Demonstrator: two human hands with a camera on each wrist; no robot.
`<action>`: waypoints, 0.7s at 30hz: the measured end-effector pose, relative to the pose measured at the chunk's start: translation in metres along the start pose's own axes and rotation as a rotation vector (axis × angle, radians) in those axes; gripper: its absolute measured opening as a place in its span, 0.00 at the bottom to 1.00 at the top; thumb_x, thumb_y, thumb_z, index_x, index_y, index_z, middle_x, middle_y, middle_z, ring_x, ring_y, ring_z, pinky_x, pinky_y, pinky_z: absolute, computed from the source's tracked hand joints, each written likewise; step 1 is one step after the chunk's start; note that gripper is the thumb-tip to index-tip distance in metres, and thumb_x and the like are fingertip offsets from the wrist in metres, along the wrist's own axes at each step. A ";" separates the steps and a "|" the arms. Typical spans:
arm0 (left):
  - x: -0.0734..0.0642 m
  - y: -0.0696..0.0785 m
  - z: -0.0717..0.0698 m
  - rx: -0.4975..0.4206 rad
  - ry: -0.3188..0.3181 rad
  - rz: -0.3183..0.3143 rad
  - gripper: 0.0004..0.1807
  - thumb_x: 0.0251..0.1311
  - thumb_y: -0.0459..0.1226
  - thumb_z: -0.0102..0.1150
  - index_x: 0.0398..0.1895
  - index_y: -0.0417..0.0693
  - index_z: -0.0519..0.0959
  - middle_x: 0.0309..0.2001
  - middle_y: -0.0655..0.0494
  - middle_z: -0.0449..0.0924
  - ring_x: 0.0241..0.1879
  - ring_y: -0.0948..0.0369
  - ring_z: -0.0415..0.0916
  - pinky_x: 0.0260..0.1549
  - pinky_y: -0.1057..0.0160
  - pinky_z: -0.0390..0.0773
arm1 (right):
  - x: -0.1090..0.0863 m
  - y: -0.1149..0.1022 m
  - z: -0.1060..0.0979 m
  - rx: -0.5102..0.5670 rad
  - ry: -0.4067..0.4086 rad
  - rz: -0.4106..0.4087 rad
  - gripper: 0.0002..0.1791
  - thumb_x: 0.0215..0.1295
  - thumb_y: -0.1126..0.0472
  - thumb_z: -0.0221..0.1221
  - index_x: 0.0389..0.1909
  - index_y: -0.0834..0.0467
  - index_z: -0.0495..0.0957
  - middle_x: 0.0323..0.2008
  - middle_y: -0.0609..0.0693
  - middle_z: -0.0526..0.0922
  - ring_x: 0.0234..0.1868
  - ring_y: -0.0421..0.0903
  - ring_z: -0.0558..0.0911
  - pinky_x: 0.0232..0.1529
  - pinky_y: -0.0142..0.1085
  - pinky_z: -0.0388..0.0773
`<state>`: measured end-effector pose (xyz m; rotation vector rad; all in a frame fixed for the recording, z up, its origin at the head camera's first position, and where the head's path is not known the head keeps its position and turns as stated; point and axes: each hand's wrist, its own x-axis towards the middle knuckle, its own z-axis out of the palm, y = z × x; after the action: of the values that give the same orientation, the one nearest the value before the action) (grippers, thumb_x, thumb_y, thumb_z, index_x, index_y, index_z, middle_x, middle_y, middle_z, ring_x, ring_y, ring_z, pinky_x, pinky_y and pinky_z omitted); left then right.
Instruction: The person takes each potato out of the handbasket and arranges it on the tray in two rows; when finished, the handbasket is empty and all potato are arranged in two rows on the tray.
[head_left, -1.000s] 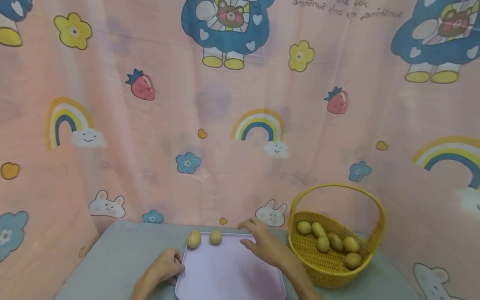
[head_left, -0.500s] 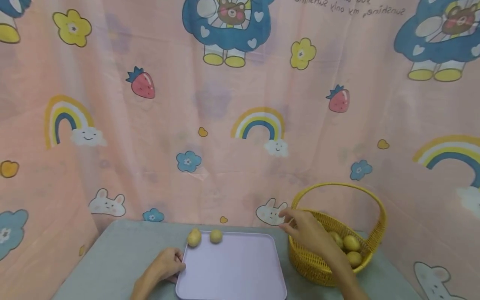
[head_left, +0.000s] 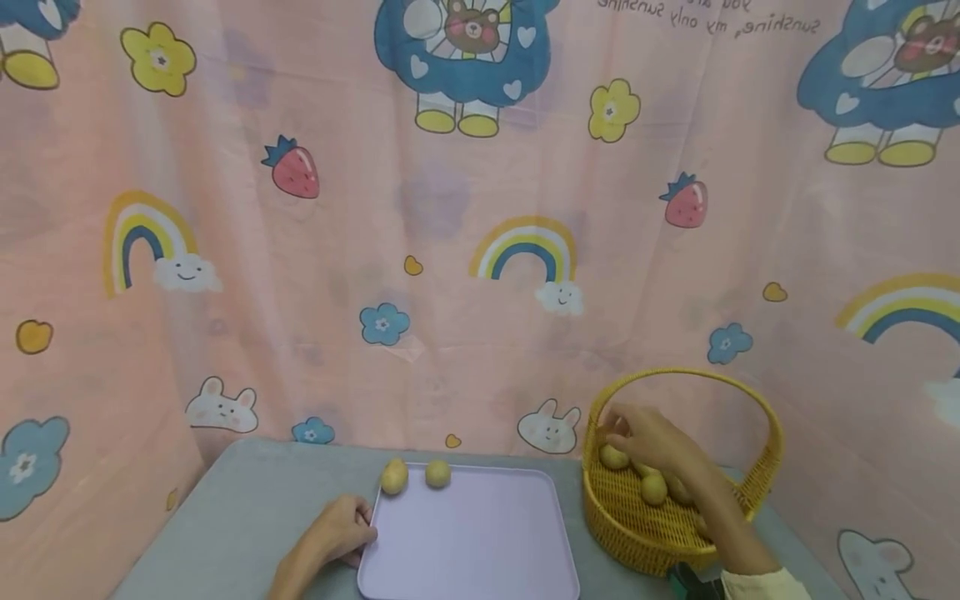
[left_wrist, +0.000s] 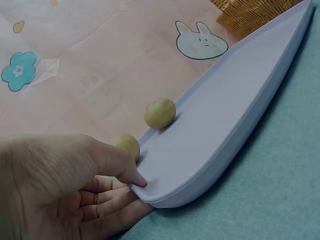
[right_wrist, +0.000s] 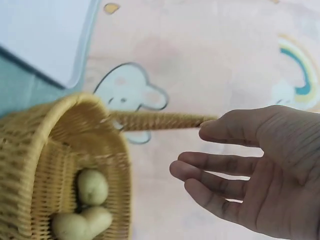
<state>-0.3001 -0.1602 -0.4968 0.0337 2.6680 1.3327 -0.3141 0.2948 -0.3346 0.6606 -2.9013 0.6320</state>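
My left hand [head_left: 339,530] pinches the near left part of a pale lilac tray [head_left: 472,533]. In the left wrist view the thumb [left_wrist: 131,172] lies over the rim and the fingers are beneath. Two potatoes, one [head_left: 394,477] in the far left corner and one [head_left: 438,474] beside it, sit along the tray's back edge. Over a yellow wicker basket [head_left: 637,546] hovers my right hand [head_left: 651,435], its fingers loosely bent around nothing. Several potatoes [head_left: 653,490] lie inside the basket; the hand and forearm hide some of them in the head view.
The basket's tall arched handle [head_left: 693,373] rises around the right hand's reach. A grey-green cloth [head_left: 247,517] covers the table. Behind it hangs a pink printed curtain [head_left: 435,367]. A dark band [head_left: 693,581] and pale sleeve [head_left: 761,583] are at the right wrist.
My right hand has moved right, from above the tray's back right to over the basket. The left hand stays on the tray's edge, and the two potatoes there have not moved.
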 end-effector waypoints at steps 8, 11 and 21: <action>0.001 -0.002 0.000 0.002 -0.008 0.015 0.04 0.54 0.27 0.61 0.30 0.40 0.76 0.24 0.54 0.73 0.23 0.60 0.77 0.21 0.63 0.85 | 0.018 0.046 0.020 0.056 -0.095 0.064 0.14 0.63 0.69 0.59 0.45 0.73 0.79 0.43 0.68 0.85 0.45 0.62 0.85 0.42 0.50 0.86; 0.000 -0.004 0.001 -0.002 -0.020 0.020 0.04 0.54 0.27 0.61 0.30 0.40 0.76 0.24 0.54 0.73 0.23 0.61 0.77 0.21 0.63 0.86 | 0.025 0.061 0.030 0.063 -0.116 0.128 0.16 0.59 0.70 0.59 0.47 0.75 0.79 0.43 0.69 0.84 0.44 0.60 0.84 0.40 0.48 0.84; -0.003 -0.007 0.006 -0.031 -0.043 0.022 0.04 0.53 0.27 0.60 0.30 0.41 0.75 0.24 0.54 0.73 0.22 0.62 0.76 0.20 0.64 0.84 | 0.023 0.099 0.070 -0.104 -0.142 0.004 0.17 0.72 0.66 0.52 0.55 0.72 0.78 0.54 0.72 0.82 0.56 0.72 0.81 0.59 0.62 0.80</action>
<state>-0.2955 -0.1602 -0.5057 0.0871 2.6185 1.3642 -0.3780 0.3374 -0.4307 0.7145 -3.0406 0.4475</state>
